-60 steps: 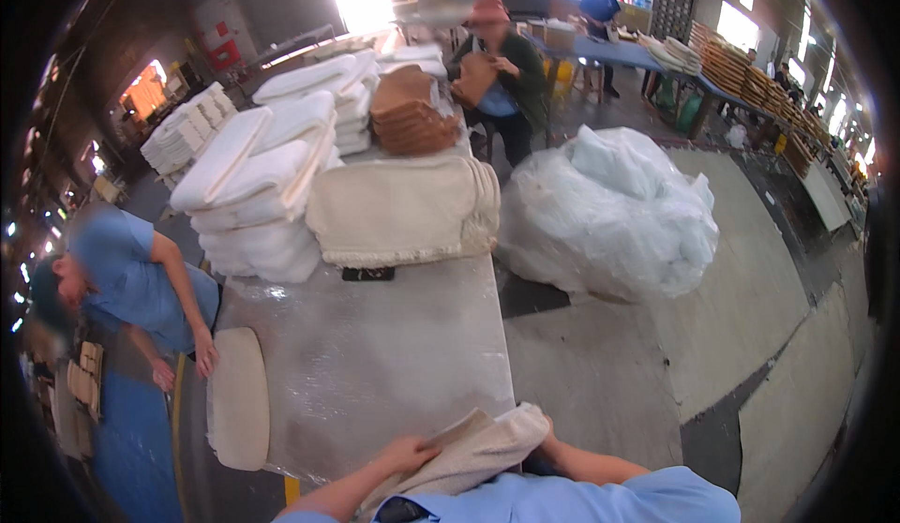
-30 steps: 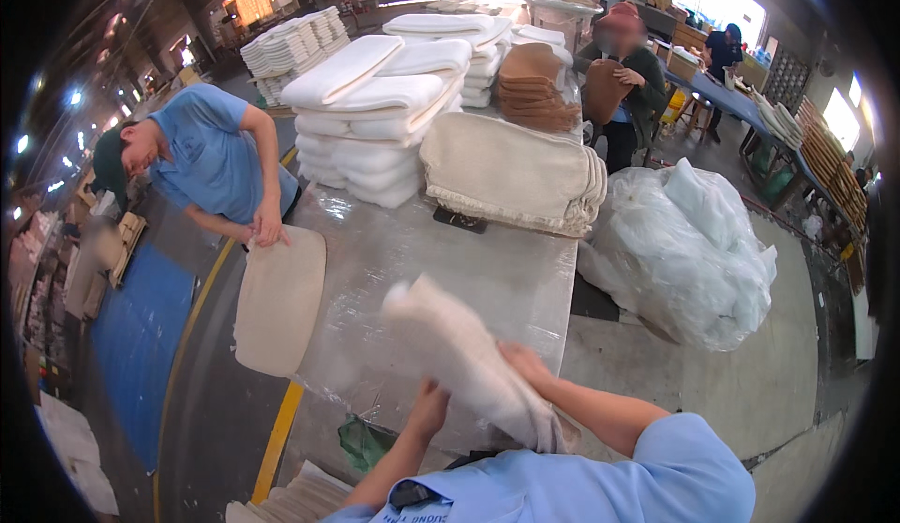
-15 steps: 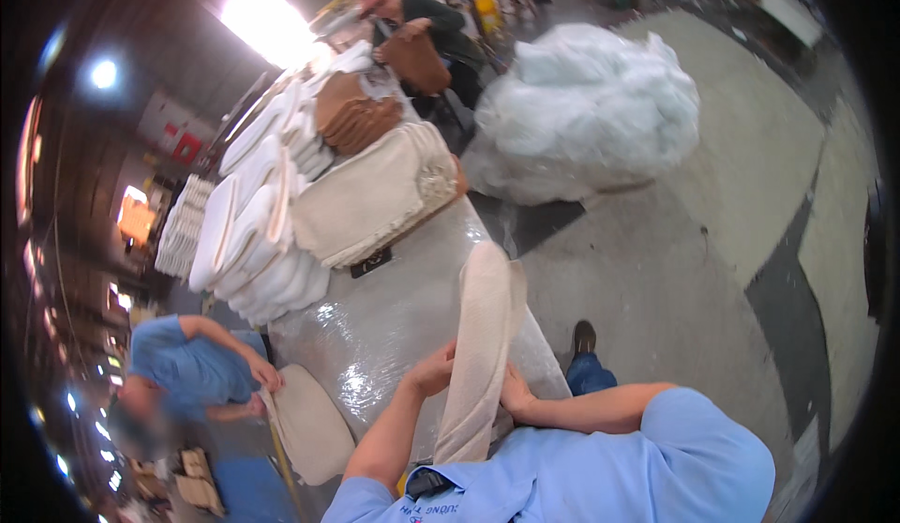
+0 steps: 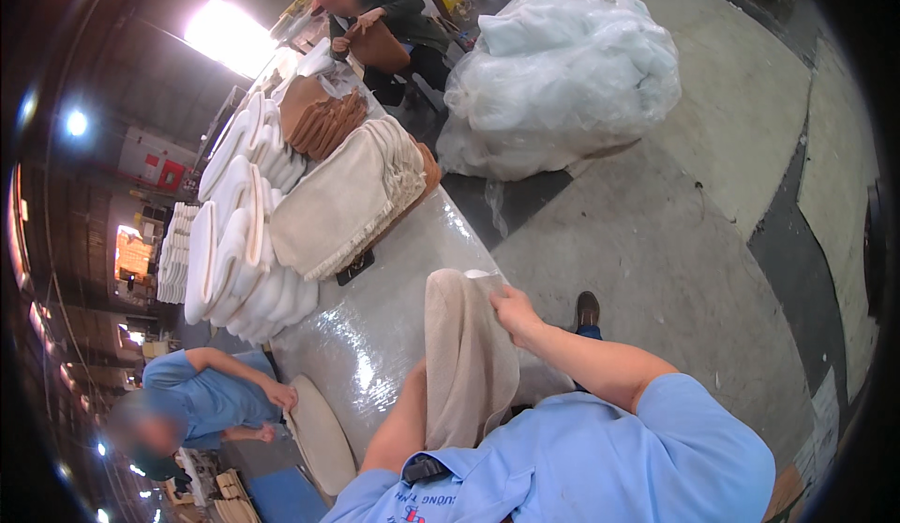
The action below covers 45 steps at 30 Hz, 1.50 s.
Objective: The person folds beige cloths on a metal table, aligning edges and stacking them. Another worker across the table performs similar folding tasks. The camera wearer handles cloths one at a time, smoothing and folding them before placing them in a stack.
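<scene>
A beige fabric cushion cover point(image 4: 469, 359) hangs upright in front of my body, over the near end of the plastic-covered table point(image 4: 403, 284). At its upper right edge my right hand point(image 4: 514, 315) is closed, pinching the fabric. A bit of white point(image 4: 476, 274) shows at the top rim beside those fingers. My left forearm point(image 4: 398, 420) runs up behind the cover or into it; I cannot tell which, and the hand is hidden. Farther along the table lies a stack of folded beige covers point(image 4: 342, 200).
White padding pieces point(image 4: 248, 242) and brown covers point(image 4: 323, 115) are piled on the table. A co-worker point(image 4: 216, 392) at left holds a beige cushion piece point(image 4: 319, 434); another person point(image 4: 398, 26) at the far end handles a brown piece. A plastic-wrapped white bundle point(image 4: 562, 82) stands on the floor.
My right hand has moved up to the cover's top edge and grips it. The left hand, partly visible before, is now hidden by the cover. The cover's top has widened and shows white.
</scene>
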Each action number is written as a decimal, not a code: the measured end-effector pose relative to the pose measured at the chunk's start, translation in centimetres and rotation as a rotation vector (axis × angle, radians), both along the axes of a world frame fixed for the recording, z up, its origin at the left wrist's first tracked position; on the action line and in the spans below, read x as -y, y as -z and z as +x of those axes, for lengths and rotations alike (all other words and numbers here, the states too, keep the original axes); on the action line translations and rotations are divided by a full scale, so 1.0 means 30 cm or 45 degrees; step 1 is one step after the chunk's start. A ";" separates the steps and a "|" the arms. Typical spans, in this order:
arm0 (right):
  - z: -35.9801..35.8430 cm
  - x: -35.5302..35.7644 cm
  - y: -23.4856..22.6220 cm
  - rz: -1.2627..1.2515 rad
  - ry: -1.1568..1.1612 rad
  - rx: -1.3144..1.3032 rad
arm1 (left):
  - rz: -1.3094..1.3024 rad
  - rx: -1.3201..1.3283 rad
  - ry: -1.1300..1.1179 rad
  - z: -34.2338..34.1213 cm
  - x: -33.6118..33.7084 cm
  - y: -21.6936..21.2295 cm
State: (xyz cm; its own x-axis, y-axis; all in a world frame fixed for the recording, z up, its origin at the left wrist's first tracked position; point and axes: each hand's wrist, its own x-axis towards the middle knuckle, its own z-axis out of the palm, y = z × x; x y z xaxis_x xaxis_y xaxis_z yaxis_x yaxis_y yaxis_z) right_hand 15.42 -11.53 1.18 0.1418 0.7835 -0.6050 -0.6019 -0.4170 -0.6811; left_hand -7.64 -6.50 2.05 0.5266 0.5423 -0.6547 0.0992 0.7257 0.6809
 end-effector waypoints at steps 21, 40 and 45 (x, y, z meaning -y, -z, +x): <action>0.125 -0.011 0.029 -0.294 0.053 -0.625 | 1.159 -0.968 -0.270 0.310 0.092 0.006; 0.136 0.041 0.342 0.054 0.040 -0.453 | 0.649 -0.766 0.019 0.310 -0.040 0.134; 0.139 0.113 0.371 -0.167 0.079 -0.373 | 0.750 -0.765 0.118 0.370 -0.044 0.175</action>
